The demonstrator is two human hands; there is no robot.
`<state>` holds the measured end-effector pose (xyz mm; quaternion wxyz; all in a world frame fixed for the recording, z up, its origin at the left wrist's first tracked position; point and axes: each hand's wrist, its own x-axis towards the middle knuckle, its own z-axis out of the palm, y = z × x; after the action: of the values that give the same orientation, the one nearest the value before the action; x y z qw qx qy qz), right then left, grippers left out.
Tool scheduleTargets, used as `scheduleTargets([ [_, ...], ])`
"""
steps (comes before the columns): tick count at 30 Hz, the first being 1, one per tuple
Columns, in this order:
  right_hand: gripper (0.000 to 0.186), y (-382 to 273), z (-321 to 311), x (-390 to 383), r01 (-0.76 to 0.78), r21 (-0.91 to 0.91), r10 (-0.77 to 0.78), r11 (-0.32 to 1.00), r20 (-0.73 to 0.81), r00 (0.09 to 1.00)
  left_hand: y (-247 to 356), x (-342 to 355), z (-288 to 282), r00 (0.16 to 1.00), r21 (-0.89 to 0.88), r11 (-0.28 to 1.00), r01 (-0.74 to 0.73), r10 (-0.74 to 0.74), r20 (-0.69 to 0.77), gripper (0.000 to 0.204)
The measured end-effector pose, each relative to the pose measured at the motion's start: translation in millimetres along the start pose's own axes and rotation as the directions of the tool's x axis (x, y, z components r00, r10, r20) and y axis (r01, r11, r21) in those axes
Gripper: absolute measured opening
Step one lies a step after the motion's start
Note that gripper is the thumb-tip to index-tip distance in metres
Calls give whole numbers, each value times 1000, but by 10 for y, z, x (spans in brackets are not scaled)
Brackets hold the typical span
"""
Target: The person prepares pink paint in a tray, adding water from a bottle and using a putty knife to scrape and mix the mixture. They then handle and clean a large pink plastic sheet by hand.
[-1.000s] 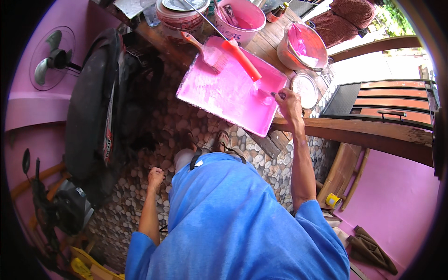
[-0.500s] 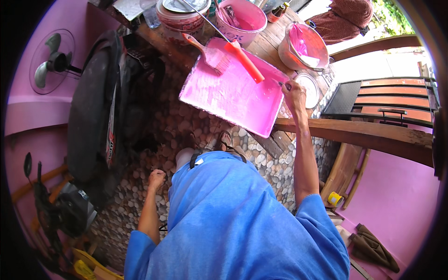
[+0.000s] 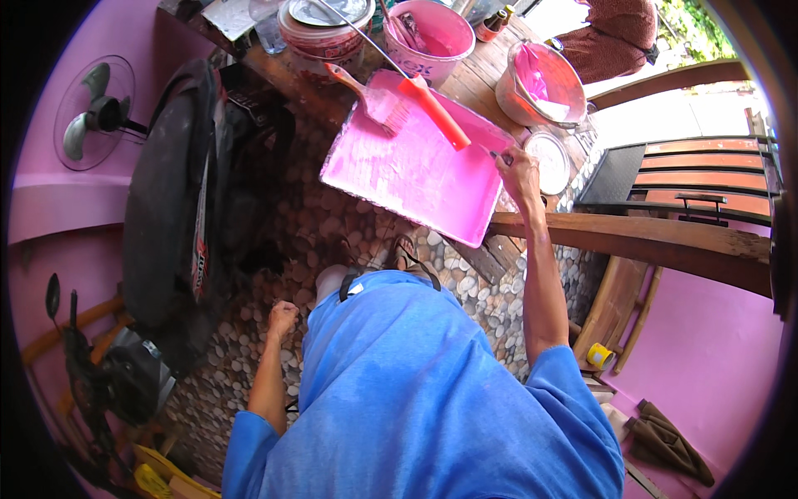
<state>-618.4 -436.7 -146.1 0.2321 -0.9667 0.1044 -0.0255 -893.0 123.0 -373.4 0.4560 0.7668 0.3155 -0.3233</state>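
My right hand (image 3: 520, 176) is closed on a small thin tool with a dark handle and a narrow tip; its kind is hard to make out. The tip points over the right side of a pink paint tray (image 3: 391, 179), coated with pink paint. On the tray's far left edge rests a wide paintbrush (image 3: 371, 98), bristles inside. An orange handle (image 3: 434, 112) on a long metal rod, like a paint roller's, lies across the far edge. My left hand (image 3: 283, 318) hangs low beside my body, fingers curled, with nothing seen in it.
Beyond the tray, a wooden table (image 3: 470, 87) bears a lidded tub (image 3: 326, 33), a pink bucket (image 3: 428, 40), another bucket (image 3: 540, 83) and a round white lid (image 3: 549, 162). A motorcycle (image 3: 166, 200) stands left; a wooden rail (image 3: 648, 245) runs right. Another person (image 3: 611, 41) sits beyond.
My right hand has shifted slightly left, bringing the small tool's tip further over the tray. The tray, brush and orange handle stay put; my left hand hardly moves.
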Motion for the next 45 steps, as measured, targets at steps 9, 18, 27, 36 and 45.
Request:
scheduleTargets([
  [9,19,-24,-68,39,25,-28,-28,999,-124,992,132,-130,44,998,73,996,-59,59,-1,20],
  [18,16,-207,-100,-489,-4,-38,6,999,61,998,36,-41,8,1000,2,1000,-5,5,7,19],
  [27,17,-310,-67,-1200,-27,26,25,999,80,996,391,-121,27,992,209,970,-122,123,9,20],
  [36,15,-517,-334,-1469,11,164,-31,986,117,993,287,92,-18,994,163,981,-106,101,41,21],
  [45,15,-290,-210,-1341,97,123,-108,988,81,991,342,15,-45,995,139,986,-95,90,47,18],
])
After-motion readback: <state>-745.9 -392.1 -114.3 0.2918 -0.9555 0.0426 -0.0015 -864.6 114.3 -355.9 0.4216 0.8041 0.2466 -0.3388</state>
